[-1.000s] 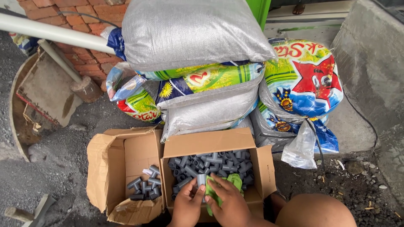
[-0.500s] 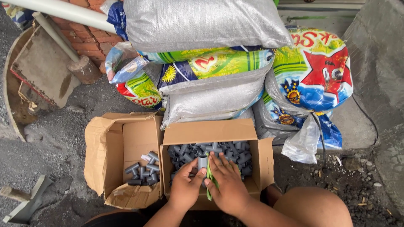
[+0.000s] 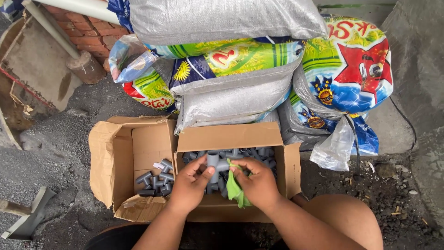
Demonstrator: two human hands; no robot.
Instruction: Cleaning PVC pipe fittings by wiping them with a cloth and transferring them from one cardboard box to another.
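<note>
At the bottom of the frame a bare knee [image 3: 344, 227] shows at lower right, with both forearms reaching up from the bottom edge into the middle. The left hand [image 3: 189, 185] curls its fingers around a grey plastic pipe tee fitting [image 3: 213, 163], thumb pressed against its lower stem, so the fitting stands up just above the fingertips. The right hand [image 3: 256, 181] pinches a green cloth [image 3: 235, 189] between thumb and bent fingers; the cloth hangs down from the palm and its upper corner touches the fitting's side arm. Both hands hover over an open cardboard box [image 3: 231, 139] at centre frame, filled with more grey pipe fittings [image 3: 259, 153]. Just left of it a second cardboard box [image 3: 111, 162] lies tipped on its side, with a small cluster of grey fittings [image 3: 155, 180] inside. A trowel-like tool [image 3: 25, 217] rests on the gravel at lower left. Beyond the boxes, stacked woven sacks [image 3: 231, 69] fill the upper centre, a colourful printed sack [image 3: 351, 65] sits at upper right, and a brick wall [image 3: 88, 32] shows at upper left.
</note>
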